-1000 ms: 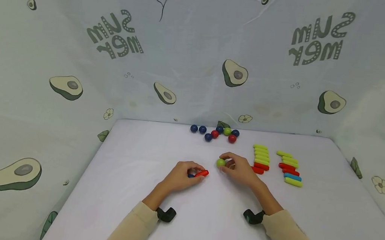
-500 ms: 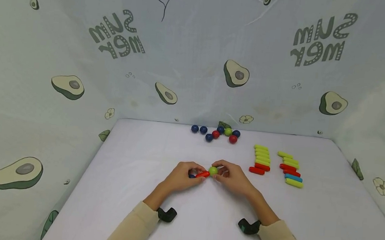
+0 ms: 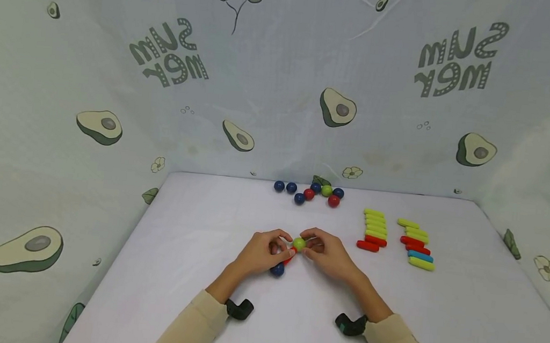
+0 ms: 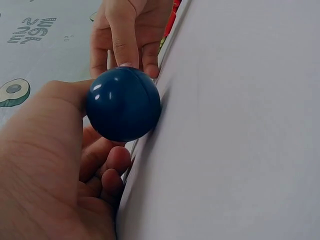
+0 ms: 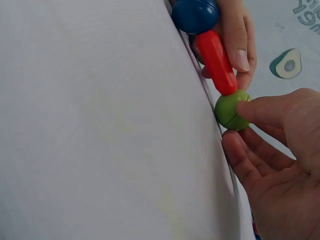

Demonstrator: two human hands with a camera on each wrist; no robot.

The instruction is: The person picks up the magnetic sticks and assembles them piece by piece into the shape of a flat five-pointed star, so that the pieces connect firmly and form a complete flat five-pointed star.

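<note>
At frame centre, left hand (image 3: 260,252) pinches red rod (image 5: 216,62), right hand (image 3: 330,256) pinches green ball (image 5: 229,112); looks like joining, next needs an in-line push.

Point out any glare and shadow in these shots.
Left wrist: small white glare spots on the blue ball, a soft shadow beside it on the table; right wrist: faint sheen along the red stick; head: brighter overall than both wrist views.

Behind the white table (image 3: 194,213) rises a pale cloth (image 3: 282,75) printed with avocados (image 3: 334,105), flowers (image 3: 547,268) and grey-green lettering (image 3: 178,71).
</note>
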